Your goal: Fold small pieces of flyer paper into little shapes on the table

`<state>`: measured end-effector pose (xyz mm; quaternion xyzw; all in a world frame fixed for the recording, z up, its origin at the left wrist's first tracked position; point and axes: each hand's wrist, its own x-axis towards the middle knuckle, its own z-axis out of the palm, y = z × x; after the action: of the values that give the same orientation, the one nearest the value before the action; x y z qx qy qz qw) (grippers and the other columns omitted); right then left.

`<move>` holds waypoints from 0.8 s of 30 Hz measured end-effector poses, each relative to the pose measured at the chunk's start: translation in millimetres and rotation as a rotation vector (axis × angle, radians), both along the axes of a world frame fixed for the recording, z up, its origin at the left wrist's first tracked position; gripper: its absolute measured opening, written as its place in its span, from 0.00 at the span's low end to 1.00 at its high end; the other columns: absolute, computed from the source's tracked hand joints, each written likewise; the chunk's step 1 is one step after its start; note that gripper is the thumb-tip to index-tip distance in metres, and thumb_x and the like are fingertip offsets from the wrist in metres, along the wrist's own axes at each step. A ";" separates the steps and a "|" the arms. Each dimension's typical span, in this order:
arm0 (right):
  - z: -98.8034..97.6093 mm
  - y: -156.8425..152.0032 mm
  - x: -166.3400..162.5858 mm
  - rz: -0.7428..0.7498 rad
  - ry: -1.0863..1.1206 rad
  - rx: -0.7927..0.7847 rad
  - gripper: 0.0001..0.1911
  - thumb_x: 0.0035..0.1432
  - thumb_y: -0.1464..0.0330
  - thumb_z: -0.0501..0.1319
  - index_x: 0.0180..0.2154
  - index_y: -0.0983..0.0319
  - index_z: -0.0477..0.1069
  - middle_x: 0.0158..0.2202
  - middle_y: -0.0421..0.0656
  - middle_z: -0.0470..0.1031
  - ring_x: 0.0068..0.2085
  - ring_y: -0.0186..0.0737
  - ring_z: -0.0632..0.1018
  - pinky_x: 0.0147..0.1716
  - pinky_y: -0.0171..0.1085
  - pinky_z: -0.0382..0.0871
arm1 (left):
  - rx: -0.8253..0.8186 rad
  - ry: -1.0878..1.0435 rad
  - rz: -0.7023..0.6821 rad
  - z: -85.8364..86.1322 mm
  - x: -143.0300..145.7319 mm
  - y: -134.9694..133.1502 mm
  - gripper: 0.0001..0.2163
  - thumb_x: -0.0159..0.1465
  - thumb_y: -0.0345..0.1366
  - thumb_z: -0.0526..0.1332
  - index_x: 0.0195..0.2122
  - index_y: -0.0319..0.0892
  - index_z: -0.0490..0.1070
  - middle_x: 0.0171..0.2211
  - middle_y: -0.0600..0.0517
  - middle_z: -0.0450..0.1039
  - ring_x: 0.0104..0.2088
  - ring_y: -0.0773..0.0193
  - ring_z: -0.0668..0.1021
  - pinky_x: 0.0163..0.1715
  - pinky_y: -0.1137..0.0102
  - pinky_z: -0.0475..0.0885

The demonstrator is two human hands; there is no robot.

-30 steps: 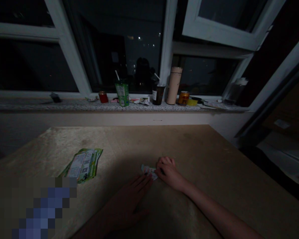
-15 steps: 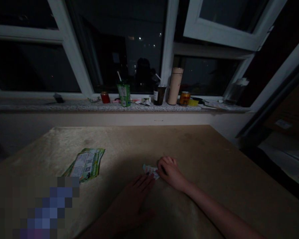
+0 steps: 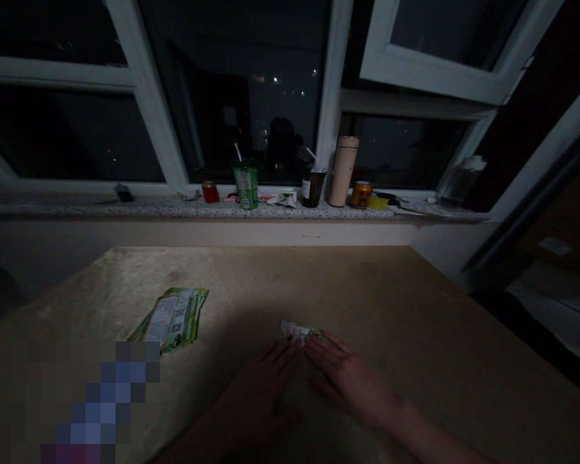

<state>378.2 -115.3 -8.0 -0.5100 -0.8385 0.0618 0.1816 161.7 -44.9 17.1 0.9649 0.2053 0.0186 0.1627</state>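
Observation:
A small folded piece of printed paper (image 3: 297, 331) lies on the brown table (image 3: 396, 303) in dim light. My left hand (image 3: 258, 390) rests flat on the table with its fingers stretched out, fingertips touching the paper's near edge. My right hand (image 3: 348, 377) lies flat beside it, fingers extended, their tips on the paper's right end. Neither hand grips anything.
A stack of green printed leaflets (image 3: 174, 318) lies to the left on the table. On the stone windowsill (image 3: 125, 206) stand a green cup with a straw (image 3: 246, 185), a dark cup (image 3: 312, 187), a tall beige flask (image 3: 343, 171) and two cans (image 3: 361, 194).
My right hand has pulled back toward me and opened from a curled pinch on the paper to flat fingers. The left hand has hardly moved.

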 end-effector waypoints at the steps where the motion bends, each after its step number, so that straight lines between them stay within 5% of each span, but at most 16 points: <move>1: 1.3 1.0 0.1 -0.003 0.005 -0.021 0.27 0.62 0.66 0.54 0.62 0.63 0.55 0.61 0.46 0.61 0.62 0.42 0.62 0.63 0.47 0.50 | 0.001 0.002 0.002 0.2 -0.3 0.2 0.37 0.61 0.50 0.58 0.66 0.43 0.43 0.67 0.48 0.41 0.64 0.54 0.50 0.62 0.58 0.48; 11: 5.6 2.8 -1.2 -0.022 0.129 -0.091 0.25 0.62 0.66 0.55 0.61 0.57 0.58 0.59 0.42 0.65 0.61 0.41 0.64 0.64 0.48 0.46 | -0.006 -0.043 -0.087 -4.0 -10.1 12.7 0.35 0.64 0.48 0.56 0.67 0.49 0.39 0.67 0.52 0.41 0.64 0.52 0.52 0.62 0.57 0.50; 24: 2.3 2.9 -0.1 -0.030 0.091 0.002 0.21 0.64 0.66 0.54 0.58 0.59 0.62 0.57 0.43 0.68 0.59 0.41 0.66 0.64 0.48 0.47 | 0.037 0.028 0.023 -0.9 0.3 -0.3 0.34 0.62 0.51 0.56 0.66 0.44 0.47 0.65 0.48 0.47 0.63 0.53 0.54 0.61 0.57 0.50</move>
<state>378.1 -112.4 -5.7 -0.5189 -0.8217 0.0814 0.2210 162.1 -45.2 16.2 0.9655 0.2182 0.0107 0.1417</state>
